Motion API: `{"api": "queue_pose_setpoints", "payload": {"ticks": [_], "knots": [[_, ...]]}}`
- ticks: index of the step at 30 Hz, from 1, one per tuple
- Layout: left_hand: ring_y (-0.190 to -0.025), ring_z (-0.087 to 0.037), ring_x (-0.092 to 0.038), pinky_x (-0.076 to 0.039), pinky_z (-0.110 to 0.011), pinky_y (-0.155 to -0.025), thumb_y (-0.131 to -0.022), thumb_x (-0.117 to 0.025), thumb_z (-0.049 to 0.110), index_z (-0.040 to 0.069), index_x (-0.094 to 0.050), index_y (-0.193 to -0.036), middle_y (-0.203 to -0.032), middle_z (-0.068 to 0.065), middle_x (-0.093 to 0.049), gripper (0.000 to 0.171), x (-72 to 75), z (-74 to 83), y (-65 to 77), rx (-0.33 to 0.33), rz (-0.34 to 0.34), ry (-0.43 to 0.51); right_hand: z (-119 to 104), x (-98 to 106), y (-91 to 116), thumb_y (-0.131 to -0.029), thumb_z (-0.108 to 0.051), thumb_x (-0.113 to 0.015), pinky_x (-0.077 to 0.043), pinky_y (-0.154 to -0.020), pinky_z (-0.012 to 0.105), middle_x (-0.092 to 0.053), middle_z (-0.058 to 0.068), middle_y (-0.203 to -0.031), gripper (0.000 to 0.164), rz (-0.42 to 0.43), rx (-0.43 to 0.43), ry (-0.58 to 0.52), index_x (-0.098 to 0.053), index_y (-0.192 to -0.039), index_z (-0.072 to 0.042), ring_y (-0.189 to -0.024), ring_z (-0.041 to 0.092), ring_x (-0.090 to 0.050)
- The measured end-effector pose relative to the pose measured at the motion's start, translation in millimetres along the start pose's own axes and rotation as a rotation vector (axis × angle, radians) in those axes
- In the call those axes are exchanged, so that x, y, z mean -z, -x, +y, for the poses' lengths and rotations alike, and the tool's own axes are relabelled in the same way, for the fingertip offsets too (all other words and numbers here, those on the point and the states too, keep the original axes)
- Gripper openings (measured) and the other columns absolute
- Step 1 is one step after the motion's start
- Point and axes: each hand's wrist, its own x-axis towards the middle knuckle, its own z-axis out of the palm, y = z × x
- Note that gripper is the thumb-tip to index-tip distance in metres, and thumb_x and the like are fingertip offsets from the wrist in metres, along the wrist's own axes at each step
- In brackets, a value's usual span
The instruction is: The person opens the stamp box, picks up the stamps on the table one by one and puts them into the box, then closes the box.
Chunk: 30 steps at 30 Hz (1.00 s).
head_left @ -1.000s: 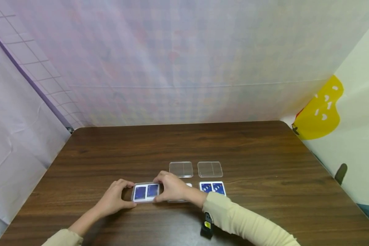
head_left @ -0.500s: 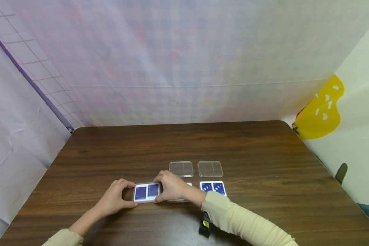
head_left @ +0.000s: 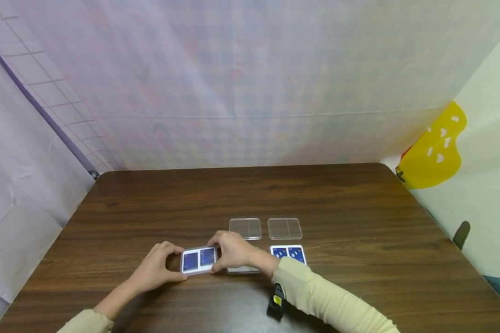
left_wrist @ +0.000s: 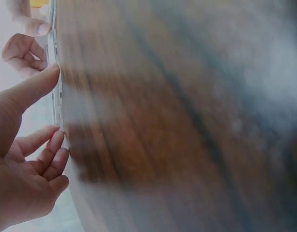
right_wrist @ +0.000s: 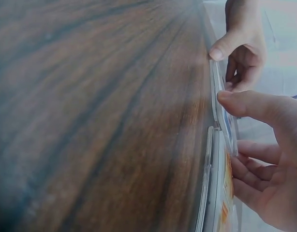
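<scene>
A shallow clear plastic case [head_left: 199, 260] with two blue-and-white cards side by side lies between the hands in the head view. My left hand [head_left: 152, 270] holds its left end, thumb at the near corner and fingers at the far one. My right hand [head_left: 233, 252] grips the right end likewise, thumb in front. In the right wrist view the case's edge [right_wrist: 228, 123] slants, its right end raised over the neighbouring case. That second case [head_left: 242, 269] is mostly hidden under the right hand. To its right lie blue patterned cards [head_left: 288, 253], partly behind the right forearm.
Two clear plastic lids [head_left: 245, 229], each with a middle line, lie side by side behind the cases. A black device with a yellow patch [head_left: 276, 304] hangs at the right wrist. The brown wooden table [head_left: 337, 199] meets a pale curtain at the back.
The case between the hands has tilted slightly, its right end coming up. The right hand has shifted very little with it; the left hand stays almost still.
</scene>
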Motion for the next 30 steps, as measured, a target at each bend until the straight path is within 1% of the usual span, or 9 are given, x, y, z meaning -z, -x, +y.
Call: {"api": "queue_pose_setpoints", "payload": {"ticks": [7, 10, 14, 18, 20, 23, 25, 28, 30], "knots": [[-0.097, -0.024, -0.049, -0.043, -0.045, -0.085, -0.057, -0.083, 0.03, 0.001, -0.063, -0.105, -0.099, -0.004, -0.057, 0.06, 0.6, 0.6, 0.4, 0.025, -0.021, 0.023, -1, 1, -1, -0.055, -0.03, -0.084, -0.04, -0.086, 0.021, -0.057, -0.002, -0.096, 0.053, -0.042, 0.007, 0.037, -0.067, -0.101, -0.009, -0.09, 0.009, -0.051], [-0.095, -0.023, -0.049, -0.043, -0.044, -0.083, -0.057, -0.083, 0.03, 0.001, -0.063, -0.106, -0.099, -0.004, -0.057, 0.06, 0.7, 0.8, 0.2, 0.031, -0.023, 0.02, -3, 1, -1, -0.055, -0.031, -0.084, -0.041, -0.085, 0.021, -0.056, -0.003, -0.096, 0.053, -0.045, 0.005, 0.06, -0.067, -0.1, -0.009, -0.091, 0.01, -0.05], [-0.093, -0.022, -0.049, -0.043, -0.042, -0.081, -0.057, -0.083, 0.028, 0.0, -0.063, -0.107, -0.098, -0.004, -0.056, 0.06, 0.4, 1.0, 0.4, 0.022, -0.02, -0.004, -5, 2, 0, -0.056, -0.033, -0.083, -0.041, -0.083, 0.019, -0.057, -0.004, -0.095, 0.054, -0.054, 0.015, 0.088, -0.065, -0.101, -0.009, -0.09, 0.01, -0.051], [-0.094, -0.023, -0.049, -0.044, -0.042, -0.082, -0.058, -0.083, 0.027, -0.001, -0.061, -0.109, -0.101, -0.007, -0.056, 0.063, 0.3, 1.4, 0.5, 0.008, -0.027, -0.035, -4, 3, 1, -0.058, -0.034, -0.082, -0.04, -0.086, 0.019, -0.056, -0.001, -0.1, 0.06, -0.086, 0.049, 0.1, -0.061, -0.106, -0.006, -0.094, 0.011, -0.05], [-0.096, -0.025, -0.049, -0.043, -0.044, -0.083, -0.057, -0.083, 0.029, -0.003, -0.058, -0.112, -0.103, -0.009, -0.055, 0.069, 1.1, 2.2, 0.2, 0.007, -0.04, -0.037, -3, 5, 1, -0.059, -0.033, -0.082, -0.039, -0.09, 0.021, -0.056, 0.003, -0.105, 0.065, -0.104, 0.078, 0.073, -0.058, -0.111, -0.002, -0.098, 0.014, -0.05], [-0.101, -0.03, -0.048, -0.042, -0.048, -0.086, -0.056, -0.083, 0.034, -0.006, -0.054, -0.117, -0.108, -0.014, -0.054, 0.078, 3.1, 4.5, -1.7, 0.005, -0.055, -0.033, 4, 10, 3, -0.062, -0.03, -0.08, -0.038, -0.093, 0.023, -0.057, 0.008, -0.109, 0.067, -0.102, 0.118, 0.012, -0.055, -0.115, 0.002, -0.102, 0.017, -0.051], [-0.103, -0.033, -0.047, -0.041, -0.05, -0.087, -0.057, -0.083, 0.037, -0.007, -0.052, -0.119, -0.111, -0.017, -0.053, 0.082, 3.8, 7.4, -4.3, -0.002, -0.055, -0.031, 10, 14, 5, -0.065, -0.026, -0.079, -0.039, -0.094, 0.025, -0.058, 0.01, -0.112, 0.065, -0.08, 0.128, -0.052, -0.054, -0.117, 0.004, -0.104, 0.019, -0.052], [-0.105, -0.033, -0.047, -0.041, -0.049, -0.089, -0.059, -0.081, 0.039, -0.008, -0.05, -0.12, -0.114, -0.019, -0.053, 0.083, 2.0, 14.0, -10.6, -0.024, -0.034, -0.034, 22, 21, 10, -0.069, -0.023, -0.077, -0.041, -0.092, 0.026, -0.058, 0.011, -0.113, 0.061, -0.032, 0.12, -0.123, -0.054, -0.118, 0.003, -0.104, 0.021, -0.054], [-0.105, -0.032, -0.047, -0.041, -0.048, -0.089, -0.06, -0.08, 0.04, -0.007, -0.051, -0.12, -0.115, -0.019, -0.054, 0.082, -0.9, 19.8, -16.0, -0.045, -0.025, -0.033, 33, 27, 15, -0.071, -0.022, -0.076, -0.042, -0.092, 0.028, -0.058, 0.011, -0.114, 0.059, 0.003, 0.102, -0.14, -0.054, -0.119, 0.003, -0.104, 0.021, -0.054]]}}
